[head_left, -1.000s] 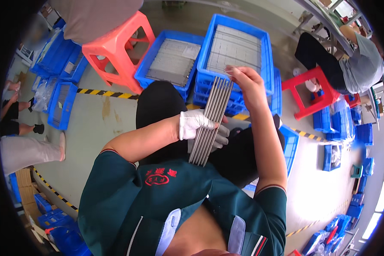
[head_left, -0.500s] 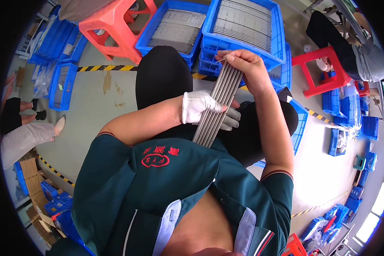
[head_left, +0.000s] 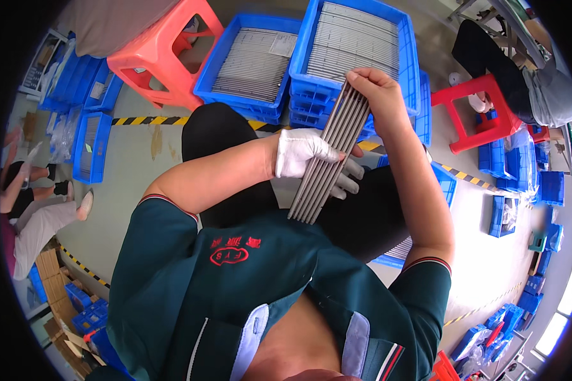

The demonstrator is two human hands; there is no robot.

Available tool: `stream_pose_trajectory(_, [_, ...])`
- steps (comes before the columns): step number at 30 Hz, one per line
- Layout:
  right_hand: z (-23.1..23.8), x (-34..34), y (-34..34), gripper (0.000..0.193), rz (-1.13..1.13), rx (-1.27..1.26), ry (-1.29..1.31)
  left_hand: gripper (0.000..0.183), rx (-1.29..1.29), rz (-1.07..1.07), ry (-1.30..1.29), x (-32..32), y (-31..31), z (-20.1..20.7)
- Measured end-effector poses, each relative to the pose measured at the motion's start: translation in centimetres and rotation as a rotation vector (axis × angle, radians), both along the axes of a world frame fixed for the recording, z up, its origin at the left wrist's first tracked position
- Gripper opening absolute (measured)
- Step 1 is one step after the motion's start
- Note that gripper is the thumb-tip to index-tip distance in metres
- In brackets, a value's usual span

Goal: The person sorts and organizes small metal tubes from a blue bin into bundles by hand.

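A flat row of several slim grey metal rods (head_left: 329, 152) slants in front of my chest, upper end leaning right. My left hand (head_left: 302, 154), in a white glove with bare fingertips showing, is closed round the rods at mid-length, thumb on top and fingers beneath. At their upper end my bare right hand (head_left: 381, 95) is closed, its thumb at the rod tips; its other fingers are partly hidden behind. The lower rod ends hang free just above my dark green shirt (head_left: 254, 279).
Ahead stand blue crates filled with rows of similar rods: a left crate (head_left: 251, 63) and a higher stacked right crate (head_left: 356, 41). A red stool (head_left: 162, 57) is at the left, another red stool (head_left: 473, 114) at the right. Other people are seated or standing at both sides.
The right thumb and fingers have shifted from pinching at the left corner of the rods' upper end to gripping that end. My head view has shifted slightly; the left hand keeps its hold.
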State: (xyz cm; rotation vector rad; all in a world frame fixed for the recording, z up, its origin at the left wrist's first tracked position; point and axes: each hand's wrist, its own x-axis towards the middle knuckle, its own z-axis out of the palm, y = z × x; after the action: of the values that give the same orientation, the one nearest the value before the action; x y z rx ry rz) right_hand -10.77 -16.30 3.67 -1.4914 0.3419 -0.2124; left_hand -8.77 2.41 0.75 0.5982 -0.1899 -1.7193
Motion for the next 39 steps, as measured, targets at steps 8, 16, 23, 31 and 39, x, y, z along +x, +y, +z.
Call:
stream_pose_trajectory(8, [0.4, 2.3, -1.4, 0.016, 0.062, 0.039, 0.005, 0.036, 0.032, -0.025, 0.081, 2.0, -1.2, -0.1])
stream_pose_trajectory(16, [-0.9, 2.8, -1.6, 0.014, 0.074, -0.178, 0.038, 0.035, 0.058, -0.039, 0.089, 2.3, -1.4, -0.8])
stream_pose_trajectory(23, [-0.9, 2.6, -1.6, 0.015, 0.048, -0.172, 0.096, 0.039, 0.020, -0.045, 0.171, 2.4, -1.5, -1.2])
stream_pose_trajectory(31, [-1.5, 2.7, -2.2, 0.017, -0.091, -0.173, 0.097, 0.036, 0.026, -0.026, 0.206, 3.1, -2.2, -1.5])
stream_pose_trajectory(39, [-1.8, 2.6, -2.2, 0.015, -0.153, -0.150, 0.079, 0.035, 0.026, -0.026, 0.214, 3.2, -2.7, -1.8])
